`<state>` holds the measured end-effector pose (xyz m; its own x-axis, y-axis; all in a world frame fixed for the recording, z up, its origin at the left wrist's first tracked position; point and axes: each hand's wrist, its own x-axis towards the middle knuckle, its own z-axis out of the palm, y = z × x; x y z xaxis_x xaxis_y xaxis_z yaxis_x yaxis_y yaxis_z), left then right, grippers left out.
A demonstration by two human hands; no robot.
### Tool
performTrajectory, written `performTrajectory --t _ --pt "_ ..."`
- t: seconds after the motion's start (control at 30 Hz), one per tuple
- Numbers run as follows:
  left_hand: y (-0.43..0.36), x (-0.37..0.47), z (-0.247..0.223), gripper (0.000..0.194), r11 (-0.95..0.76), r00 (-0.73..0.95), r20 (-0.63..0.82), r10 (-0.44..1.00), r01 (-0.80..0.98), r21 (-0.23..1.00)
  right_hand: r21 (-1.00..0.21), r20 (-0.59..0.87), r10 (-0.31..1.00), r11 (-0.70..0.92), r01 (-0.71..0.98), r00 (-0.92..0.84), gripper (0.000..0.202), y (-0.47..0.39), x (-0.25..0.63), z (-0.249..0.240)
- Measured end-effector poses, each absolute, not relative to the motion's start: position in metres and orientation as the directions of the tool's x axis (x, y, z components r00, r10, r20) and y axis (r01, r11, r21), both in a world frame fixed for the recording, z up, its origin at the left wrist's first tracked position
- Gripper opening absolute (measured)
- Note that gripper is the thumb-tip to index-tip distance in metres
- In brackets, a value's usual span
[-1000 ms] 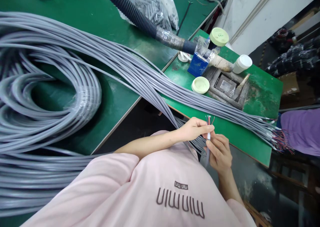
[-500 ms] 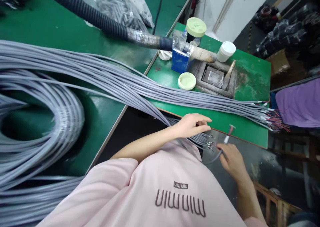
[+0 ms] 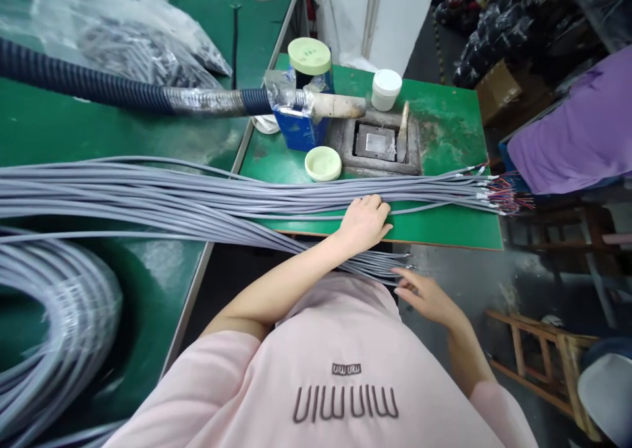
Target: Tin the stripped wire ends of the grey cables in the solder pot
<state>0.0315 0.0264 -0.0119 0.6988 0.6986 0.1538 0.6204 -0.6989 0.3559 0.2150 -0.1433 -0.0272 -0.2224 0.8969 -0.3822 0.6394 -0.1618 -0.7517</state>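
My left hand [image 3: 365, 224] lies on the near edge of a long bundle of grey cables [image 3: 276, 197]. Its fingers are curled round a grey cable [image 3: 417, 209] that stands slightly apart from the rest. White sleeves and thin red and blue wires [image 3: 508, 194] show at the bundle's right end. A smaller group of grey cables [image 3: 378, 263] hangs below the table edge, against the pink shirt. Beside those cables' ends is my right hand [image 3: 427, 296], open, with its fingers apart and nothing visible in them.
Behind the bundle, a solder pot [image 3: 378, 143] is set in the green table [image 3: 454, 132]. Around it are a hose [image 3: 207, 101], a blue box [image 3: 299, 128], a pale lid [image 3: 322, 163] and a white jar [image 3: 386, 89]. Coiled cables [image 3: 83, 329] lie left. A person's purple sleeve [image 3: 573, 125] is at right.
My left hand has moved up from the lower cables onto the long bundle. The cable with the white sleeve has left my right hand, whose fingers have opened. The view has shifted right.
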Motion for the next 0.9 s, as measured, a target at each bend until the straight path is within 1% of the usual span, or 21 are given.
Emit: performTrajectory --t 0.07,0.1,0.17,0.2,0.27,0.33,0.4,0.47,0.57,0.63,0.73,0.8,0.83,0.9 --pt "0.026 0.033 -0.012 0.023 -0.710 0.724 0.133 0.677 0.594 0.378 -0.850 -0.399 0.891 -0.271 0.451 -0.217 0.043 -0.134 0.208 -0.032" --pt "0.025 0.033 -0.012 0.020 -0.713 0.737 0.129 0.664 0.570 0.409 -0.883 -0.406 0.893 -0.329 0.334 -0.193 0.044 -0.130 0.206 -0.034" --pt "0.019 0.028 -0.011 0.018 -0.700 0.755 0.133 0.643 0.507 0.503 -0.915 -0.401 0.912 -0.396 0.077 -0.079 0.045 -0.123 0.205 -0.037" --pt "0.016 0.025 -0.010 0.017 -0.683 0.761 0.137 0.635 0.469 0.560 -0.921 -0.387 0.922 -0.386 -0.047 0.012 0.045 -0.119 0.206 -0.037" --pt "0.007 0.016 -0.007 0.017 -0.629 0.771 0.137 0.622 0.387 0.674 -0.926 -0.342 0.913 -0.288 -0.242 0.222 0.044 -0.109 0.211 -0.035" --pt "0.001 0.009 -0.004 0.018 -0.563 0.781 0.126 0.612 0.318 0.763 -0.927 -0.293 0.870 -0.158 -0.339 0.396 0.041 -0.098 0.220 -0.029" --pt "0.000 0.005 -0.003 0.019 -0.494 0.778 0.116 0.617 0.269 0.827 -0.936 -0.233 0.822 -0.044 -0.349 0.520 0.036 -0.085 0.231 -0.018" --pt "0.004 0.005 -0.004 0.023 -0.432 0.751 0.126 0.648 0.227 0.873 -0.952 -0.133 0.771 0.075 -0.297 0.622 0.029 -0.073 0.242 -0.005" --pt "0.018 0.011 -0.010 0.049 -0.349 0.687 0.151 0.711 0.158 0.924 -0.954 0.045 0.677 0.246 -0.169 0.734 0.023 -0.059 0.252 0.015" --pt "0.027 0.019 -0.015 0.058 -0.250 0.656 0.124 0.744 0.102 0.963 -0.946 0.110 0.621 0.306 -0.111 0.776 0.022 -0.054 0.254 0.023" --pt "0.036 0.033 -0.021 0.066 0.028 0.626 0.018 0.779 -0.064 0.998 -0.948 0.135 0.575 0.311 -0.063 0.807 0.023 -0.055 0.257 0.023" --pt "0.038 0.041 -0.024 0.073 0.204 0.627 -0.050 0.777 -0.175 0.963 -0.961 0.137 0.579 0.274 -0.033 0.804 0.026 -0.061 0.261 0.018" --pt "0.038 0.044 -0.024 0.077 0.261 0.633 -0.074 0.771 -0.208 0.943 -0.969 0.132 0.594 0.246 -0.023 0.794 0.027 -0.066 0.263 0.014" --pt "0.037 0.048 -0.025 0.084 0.320 0.638 -0.105 0.763 -0.232 0.919 -0.986 0.087 0.640 0.166 -0.027 0.763 0.031 -0.079 0.269 0.006"
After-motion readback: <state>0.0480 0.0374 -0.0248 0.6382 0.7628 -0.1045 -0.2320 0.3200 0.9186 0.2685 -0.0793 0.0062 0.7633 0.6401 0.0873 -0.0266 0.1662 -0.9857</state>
